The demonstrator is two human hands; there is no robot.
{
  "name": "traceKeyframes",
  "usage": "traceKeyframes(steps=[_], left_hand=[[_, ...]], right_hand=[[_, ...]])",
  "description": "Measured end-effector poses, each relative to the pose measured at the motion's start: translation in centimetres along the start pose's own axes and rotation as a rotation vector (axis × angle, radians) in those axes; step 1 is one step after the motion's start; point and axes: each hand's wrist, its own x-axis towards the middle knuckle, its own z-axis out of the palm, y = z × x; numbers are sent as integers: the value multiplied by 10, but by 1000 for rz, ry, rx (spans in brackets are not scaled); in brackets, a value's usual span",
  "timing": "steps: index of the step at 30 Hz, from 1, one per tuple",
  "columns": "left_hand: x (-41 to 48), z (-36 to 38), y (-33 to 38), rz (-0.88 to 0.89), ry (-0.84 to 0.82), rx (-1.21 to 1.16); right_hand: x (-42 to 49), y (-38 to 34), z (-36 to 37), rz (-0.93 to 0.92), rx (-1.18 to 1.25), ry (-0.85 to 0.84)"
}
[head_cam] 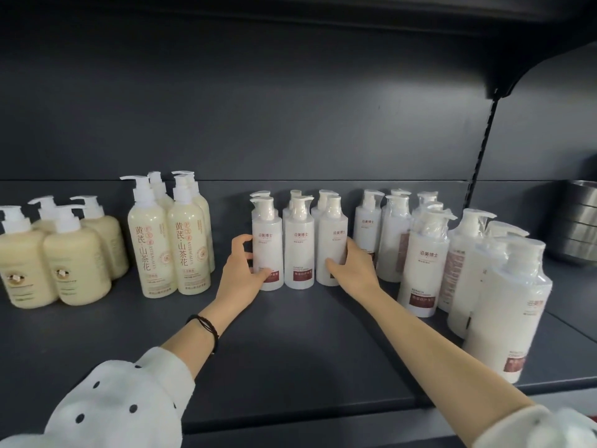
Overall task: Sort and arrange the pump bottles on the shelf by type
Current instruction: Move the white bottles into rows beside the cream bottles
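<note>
A block of white pump bottles with dark red labels [298, 244] stands in two rows at the middle of the dark shelf [290, 344]. My left hand [242, 270] cups the left side of the front-left bottle [267, 244]. Pressed against the right side of the front-right bottle [331, 244] is my right hand [353, 270]. Both hands squeeze the block from its two sides. To the left stand tall cream bottles with orange lettering [171, 240] and squat beige bottles [55, 253]. Plastic-wrapped white bottles [458, 260] fill the right.
Stacked metal bowls [578, 221] sit at the far right behind a slotted upright [484, 134]. An upper shelf overhangs at top right. Bare shelf surface lies in front of the middle block, down to the front edge.
</note>
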Motion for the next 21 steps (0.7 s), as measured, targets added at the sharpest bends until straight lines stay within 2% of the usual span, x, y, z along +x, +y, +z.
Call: traceKeyframes(steps=[5, 10, 12, 14, 17, 19, 21], left_hand=[[1, 0, -3, 12, -12, 18], [-2, -6, -4, 32, -27, 107], [-8, -9, -3, 29, -11, 231], [-15, -12, -1, 54, -30, 416], [-27, -19, 18, 208, -166, 740], [-40, -20, 36, 326, -225, 943], [-59, -15, 52, 391, -219, 1023]], right_hand=[[-3, 2, 3, -8, 24, 9], [-10, 3, -4, -21, 19, -62], [-14, 2, -6, -2, -41, -56], [-21, 3, -11, -1, -214, -22], [-38, -2, -26, -116, -507, 18], [-55, -7, -36, -213, -594, 9], [-74, -9, -47, -301, -658, -22]])
